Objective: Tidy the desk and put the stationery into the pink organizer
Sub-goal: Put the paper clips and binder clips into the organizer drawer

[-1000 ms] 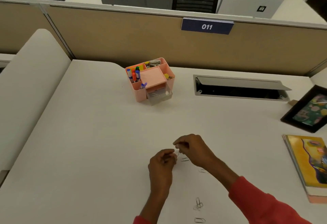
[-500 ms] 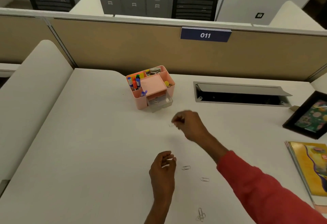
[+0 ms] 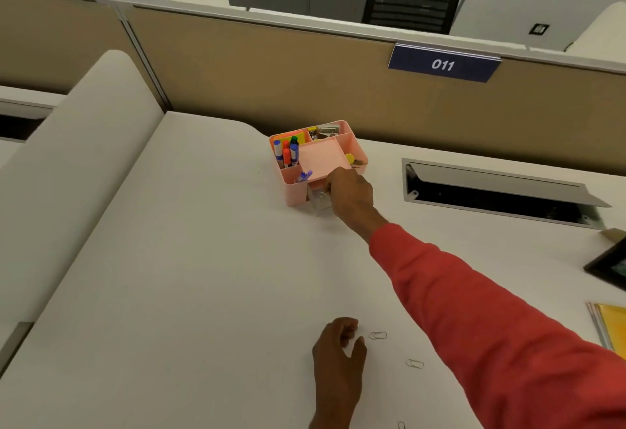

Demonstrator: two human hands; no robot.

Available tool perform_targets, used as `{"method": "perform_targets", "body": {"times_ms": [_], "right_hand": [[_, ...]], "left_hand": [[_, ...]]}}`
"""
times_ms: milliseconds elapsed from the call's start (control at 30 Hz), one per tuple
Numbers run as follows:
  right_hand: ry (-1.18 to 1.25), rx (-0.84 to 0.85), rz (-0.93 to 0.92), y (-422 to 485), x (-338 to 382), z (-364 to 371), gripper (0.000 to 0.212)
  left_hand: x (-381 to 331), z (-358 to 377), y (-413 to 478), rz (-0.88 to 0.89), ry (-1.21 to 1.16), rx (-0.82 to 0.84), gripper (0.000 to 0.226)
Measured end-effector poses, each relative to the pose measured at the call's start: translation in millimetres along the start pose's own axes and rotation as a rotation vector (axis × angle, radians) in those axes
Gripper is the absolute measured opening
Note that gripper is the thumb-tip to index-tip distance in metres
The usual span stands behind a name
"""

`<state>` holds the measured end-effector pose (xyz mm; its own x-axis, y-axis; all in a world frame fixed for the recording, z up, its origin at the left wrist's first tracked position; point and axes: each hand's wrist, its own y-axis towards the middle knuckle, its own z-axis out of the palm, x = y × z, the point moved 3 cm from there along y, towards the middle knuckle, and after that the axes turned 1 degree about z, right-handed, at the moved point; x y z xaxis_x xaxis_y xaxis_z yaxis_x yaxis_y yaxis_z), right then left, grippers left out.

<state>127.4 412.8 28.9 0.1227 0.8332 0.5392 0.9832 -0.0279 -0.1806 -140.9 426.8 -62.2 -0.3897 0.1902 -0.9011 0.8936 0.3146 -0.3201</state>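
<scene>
The pink organizer stands at the back of the white desk, with markers upright in its left compartment. Its clear drawer is pulled out at the front. My right hand reaches over that drawer, fingertips pinched together on a small paper clip that barely shows. My left hand rests on the desk near me, fingers loosely curled and holding nothing I can see. One loose paper clip lies just right of it, a second paper clip further right, a third paper clip at the bottom edge.
A cable slot with a raised flap is set into the desk right of the organizer. A black picture frame and a yellow notebook lie at the right edge. A tan partition closes off the back.
My right hand left the left hand near me and carried a paper clip up to the organizer's drawer. The left hand stayed where it was.
</scene>
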Motion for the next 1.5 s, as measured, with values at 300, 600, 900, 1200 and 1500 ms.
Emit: {"method": "perform_targets", "body": {"times_ms": [300, 600, 900, 1200, 1500], "right_hand": [[-0.093, -0.146, -0.235, -14, -12, -19, 0.017], [-0.172, 0.315, -0.198, -160, -139, -12, 0.017], [-0.204, 0.189, -0.189, -212, -183, 16, 0.022], [-0.208, 0.148, -0.095, -210, -187, 22, 0.013], [0.093, -0.015, -0.186, -154, -127, -7, 0.009]], "left_hand": [[-1, -1, 0, 0.013, 0.006, -0.015, 0.026], [-4, -1, -8, 0.130, 0.113, 0.038, 0.029], [-9, 5, -24, 0.238, 0.363, 0.178, 0.051], [-12, -4, -21, 0.349, 0.782, 0.301, 0.081], [-6, -2, -19, 0.272, 0.664, 0.308, 0.086]]}}
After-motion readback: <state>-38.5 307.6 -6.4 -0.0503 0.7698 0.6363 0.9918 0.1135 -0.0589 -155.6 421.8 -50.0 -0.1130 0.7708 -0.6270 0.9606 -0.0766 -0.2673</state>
